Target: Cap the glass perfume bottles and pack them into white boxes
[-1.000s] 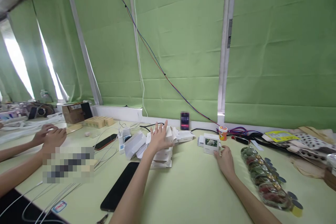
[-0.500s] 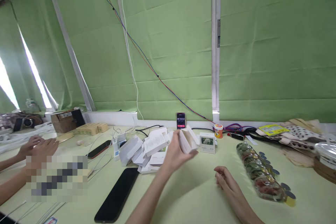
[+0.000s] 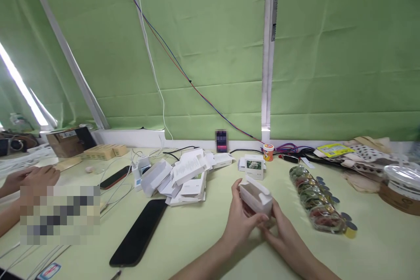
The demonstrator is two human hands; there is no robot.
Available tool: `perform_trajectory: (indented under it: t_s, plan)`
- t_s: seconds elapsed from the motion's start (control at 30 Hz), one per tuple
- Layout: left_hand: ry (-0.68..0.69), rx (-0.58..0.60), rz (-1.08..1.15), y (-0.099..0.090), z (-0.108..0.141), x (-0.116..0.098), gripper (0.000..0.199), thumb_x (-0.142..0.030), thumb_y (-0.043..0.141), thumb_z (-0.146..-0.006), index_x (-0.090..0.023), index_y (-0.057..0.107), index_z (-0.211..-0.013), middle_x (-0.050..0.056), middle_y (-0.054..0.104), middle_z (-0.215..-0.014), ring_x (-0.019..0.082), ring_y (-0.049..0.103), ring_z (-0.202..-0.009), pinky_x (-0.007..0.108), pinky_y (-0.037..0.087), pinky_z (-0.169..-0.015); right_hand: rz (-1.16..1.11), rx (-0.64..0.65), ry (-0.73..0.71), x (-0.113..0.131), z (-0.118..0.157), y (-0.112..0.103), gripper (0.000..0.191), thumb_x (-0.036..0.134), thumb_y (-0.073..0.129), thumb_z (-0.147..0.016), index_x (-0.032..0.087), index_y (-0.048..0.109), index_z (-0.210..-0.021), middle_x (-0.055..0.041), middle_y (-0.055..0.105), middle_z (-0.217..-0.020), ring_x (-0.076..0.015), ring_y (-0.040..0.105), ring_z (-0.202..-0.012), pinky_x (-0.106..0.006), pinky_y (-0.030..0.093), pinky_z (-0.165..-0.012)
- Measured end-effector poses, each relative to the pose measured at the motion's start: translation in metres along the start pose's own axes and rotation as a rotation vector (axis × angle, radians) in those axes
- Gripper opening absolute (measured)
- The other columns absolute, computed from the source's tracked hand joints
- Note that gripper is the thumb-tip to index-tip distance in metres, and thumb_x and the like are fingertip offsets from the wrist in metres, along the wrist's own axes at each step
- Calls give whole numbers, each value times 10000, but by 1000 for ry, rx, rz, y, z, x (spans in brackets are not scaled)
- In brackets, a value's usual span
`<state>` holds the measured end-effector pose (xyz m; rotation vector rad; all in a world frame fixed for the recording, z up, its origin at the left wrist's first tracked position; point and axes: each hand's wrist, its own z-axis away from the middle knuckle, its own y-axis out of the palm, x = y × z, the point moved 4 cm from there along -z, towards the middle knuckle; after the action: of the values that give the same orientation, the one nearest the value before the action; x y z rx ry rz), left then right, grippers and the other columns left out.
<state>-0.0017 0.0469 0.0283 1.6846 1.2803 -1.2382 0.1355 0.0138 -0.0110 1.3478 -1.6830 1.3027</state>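
Observation:
An open-topped white box (image 3: 256, 196) is held above the table in front of me. My left hand (image 3: 241, 218) grips it from the left and below, with the thumb along its near side. On its right and underside, my right hand (image 3: 282, 229) has its fingers against the box. Behind and to the left lies a heap of white boxes (image 3: 188, 175), some flattened or open. Beyond the held box, a small white box with a flower picture (image 3: 254, 166) stands upright. To the right, a row of wrapped items (image 3: 316, 201) lies beside several round discs.
A large black phone (image 3: 139, 234) lies at front left. Another person's hands (image 3: 41, 179) rest at far left, near loose white cables. An orange tub (image 3: 268, 152), a small upright phone (image 3: 222, 141) and dark cables line the back. A lidded round container (image 3: 402, 188) stands at far right.
The white box in my left hand has come nearer and to the right, away from the heap. My right hand has moved up and taken hold of it too. The view has shifted slightly.

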Motion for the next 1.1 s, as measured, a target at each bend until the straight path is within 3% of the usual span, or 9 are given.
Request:
perform_trajectory:
  t_s: [0.1, 0.2, 0.33, 0.53, 0.7, 0.77, 0.93, 1.03, 1.1]
  plan:
    - [22, 77, -44, -3, 0, 3, 713, -456, 665, -788, -253, 278, -1352, 99, 527, -1213, 257, 568, -1068, 386, 454, -927, -115, 0, 6, 4, -5, -6, 530, 325, 519, -903, 220, 283, -1366, -125, 531, -1356, -247, 547, -1209, -399, 420, -1030]
    - [40, 76, -69, -7, -1, 6, 617, -338, 601, -866, -273, 234, -1357, 81, 533, -1169, 217, 595, -1029, 385, 465, -930, -254, -5, 41, 7, -7, -8, 617, 375, 566, -885, 227, 227, -1379, -128, 497, -1374, -237, 551, -1202, -389, 434, -1026]
    - [60, 68, 0, -6, -1, 6, 605, -245, 620, -845, -314, 227, -1299, 41, 506, -1135, 183, 614, -970, 364, 501, -878, -414, -108, 68, 11, -6, -11, 723, 453, 573, -885, 306, 114, -1425, -111, 412, -1395, -225, 599, -1123, -361, 513, -921]
    - [-64, 77, 142, 1, -2, 0, 573, -222, 706, -753, -310, 381, -1217, 27, 480, -1084, 183, 609, -917, 278, 531, -693, -490, -201, 28, 14, -3, -19, 528, 505, 505, -912, 343, 264, -1354, -102, 438, -1370, -244, 586, -1140, -355, 521, -898]
    - [-127, 104, 228, 1, -6, 1, 640, -236, 785, -658, -304, 458, -1204, 27, 475, -1081, 177, 626, -856, 244, 509, -629, -493, -216, 58, 13, -3, -19, 578, 511, 521, -902, 349, 245, -1383, -101, 475, -1360, -244, 571, -1166, -352, 514, -914]
    - [-143, 124, 232, 0, -7, 4, 672, -289, 804, -650, -306, 456, -1226, 35, 472, -1105, 176, 633, -846, 247, 506, -629, -489, -238, 75, 11, -3, -19, 609, 520, 526, -895, 355, 228, -1399, -97, 502, -1330, -248, 583, -1144, -359, 529, -888]
    - [-245, 202, 173, 0, -8, 16, 766, -407, 831, -628, -296, 435, -1274, 21, 502, -1037, 142, 636, -747, 267, 489, -658, -460, -434, 69, 3, -4, -30, 636, 538, 538, -881, 367, 229, -1410, -74, 508, -1324, -251, 528, -1212, -372, 503, -933]
    - [-278, 230, 184, 1, -7, 21, 673, -443, 823, -631, -245, 493, -1182, 14, 526, -959, 162, 645, -751, 287, 485, -681, -442, -421, 54, 3, -5, -32, 641, 520, 567, -870, 366, 255, -1408, -74, 492, -1338, -257, 518, -1223, -357, 523, -904]
    - [-248, 216, 203, 1, -8, 21, 689, -429, 810, -659, -264, 443, -1218, 29, 536, -1004, 186, 655, -808, 315, 496, -720, -447, -366, 50, 7, -4, -30, 617, 498, 572, -875, 360, 276, -1399, -82, 479, -1342, -259, 564, -1170, -347, 550, -851]
